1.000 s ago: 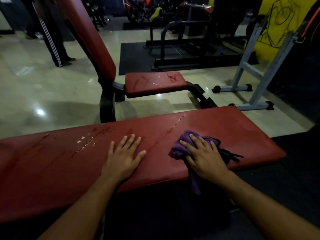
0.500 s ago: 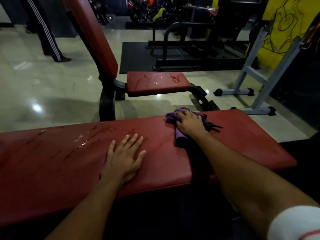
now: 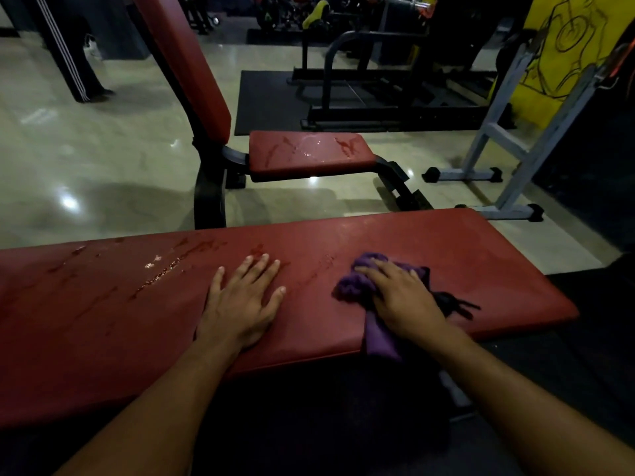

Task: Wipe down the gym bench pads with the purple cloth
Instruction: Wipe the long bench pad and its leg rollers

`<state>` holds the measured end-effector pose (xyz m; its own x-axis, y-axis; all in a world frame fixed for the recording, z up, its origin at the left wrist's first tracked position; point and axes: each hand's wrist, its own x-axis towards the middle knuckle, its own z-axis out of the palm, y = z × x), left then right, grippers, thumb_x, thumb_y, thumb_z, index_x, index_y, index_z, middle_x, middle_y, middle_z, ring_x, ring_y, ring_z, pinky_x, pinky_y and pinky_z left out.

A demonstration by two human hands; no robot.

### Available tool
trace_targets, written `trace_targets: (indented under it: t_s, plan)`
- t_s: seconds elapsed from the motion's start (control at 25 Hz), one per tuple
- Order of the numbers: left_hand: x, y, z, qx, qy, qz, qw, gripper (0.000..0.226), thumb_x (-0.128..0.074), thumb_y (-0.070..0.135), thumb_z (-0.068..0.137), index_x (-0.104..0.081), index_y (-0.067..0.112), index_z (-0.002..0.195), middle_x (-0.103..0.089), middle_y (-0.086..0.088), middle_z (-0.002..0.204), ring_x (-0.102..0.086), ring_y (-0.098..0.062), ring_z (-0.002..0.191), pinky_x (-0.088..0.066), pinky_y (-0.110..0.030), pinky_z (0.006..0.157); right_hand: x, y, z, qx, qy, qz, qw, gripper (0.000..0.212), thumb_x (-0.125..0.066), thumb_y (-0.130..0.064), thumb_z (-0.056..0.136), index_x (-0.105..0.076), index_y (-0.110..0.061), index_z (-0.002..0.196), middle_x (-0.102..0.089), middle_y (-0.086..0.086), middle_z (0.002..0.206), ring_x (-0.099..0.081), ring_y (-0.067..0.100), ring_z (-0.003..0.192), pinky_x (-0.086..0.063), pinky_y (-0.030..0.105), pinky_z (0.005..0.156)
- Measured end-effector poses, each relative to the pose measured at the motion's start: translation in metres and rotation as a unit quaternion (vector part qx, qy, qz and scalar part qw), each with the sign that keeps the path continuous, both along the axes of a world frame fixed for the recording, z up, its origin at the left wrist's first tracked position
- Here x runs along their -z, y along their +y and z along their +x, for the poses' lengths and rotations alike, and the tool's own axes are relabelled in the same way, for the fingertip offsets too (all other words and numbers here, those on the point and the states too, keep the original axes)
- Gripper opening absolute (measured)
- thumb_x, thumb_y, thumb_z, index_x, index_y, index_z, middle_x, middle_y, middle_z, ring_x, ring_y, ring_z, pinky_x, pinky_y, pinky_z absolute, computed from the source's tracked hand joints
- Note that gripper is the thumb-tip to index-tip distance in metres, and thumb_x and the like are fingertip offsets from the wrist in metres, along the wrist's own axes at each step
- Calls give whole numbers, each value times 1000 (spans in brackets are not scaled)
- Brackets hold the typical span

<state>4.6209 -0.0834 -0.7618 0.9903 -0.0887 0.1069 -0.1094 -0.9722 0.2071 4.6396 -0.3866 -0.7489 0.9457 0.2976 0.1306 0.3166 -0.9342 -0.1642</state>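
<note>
change since earlier: right hand (image 3: 403, 297) and purple cloth (image 3: 357, 286) have come back from the far edge of the red pad (image 3: 481, 266) to its near half; left hand (image 3: 242, 304) has stayed put.
head view, left hand: flat on the pad, palm down, fingers straight and slightly spread, holding nothing.
head view, right hand: pressed on top of the cloth, fingers stretched forward over it, not curled round it.
purple cloth: bunched and rumpled, dull violet; one fold hangs over the pad's near edge below the wrist, and dark frayed strands stick out to the right of the hand.
red pad: long, worn, lying across the view; wet streaks and shiny droplets (image 3: 161, 269) sit left of the left hand, well apart from the cloth.
behind: second bench with wet red seat pad (image 3: 309, 152) and upright backrest (image 3: 192, 60) on a glossy floor (image 3: 86, 166).
</note>
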Motion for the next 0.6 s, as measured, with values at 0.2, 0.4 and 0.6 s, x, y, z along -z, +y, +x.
trace_targets:
  t_s: [0.2, 0.4, 0.6]
  plan:
    - [4, 2, 2, 4, -13, -5, 1000, 77, -5, 70, 89, -25, 45, 159, -19, 21, 167, -12, -4, 156, -7, -50, 126, -4, 36, 134, 73, 31, 5, 997, 45, -47, -27, 92, -46, -33, 137, -47, 3, 145, -45, 28, 132, -32, 61, 106]
    - [4, 3, 3, 0, -2, -7, 1000, 76, -5, 69, 88, -26, 47, 158, -20, 23, 166, -12, -3, 155, -8, -49, 125, -13, 49, 143, 86, 24, 21, 996, 42, -47, -24, 92, -50, -29, 134, -52, 7, 139, -51, 33, 124, -37, 54, 101]
    - [-7, 0, 1, 2, 23, 9, 1000, 81, 0, 69, 85, -22, 45, 159, -16, 22, 168, -9, -3, 156, -6, -49, 125, -8, 29, 19, -1, 43, 78, 996, 50, -39, -28, 84, -58, -30, 130, -51, -3, 145, -55, 28, 124, -44, 48, 101]
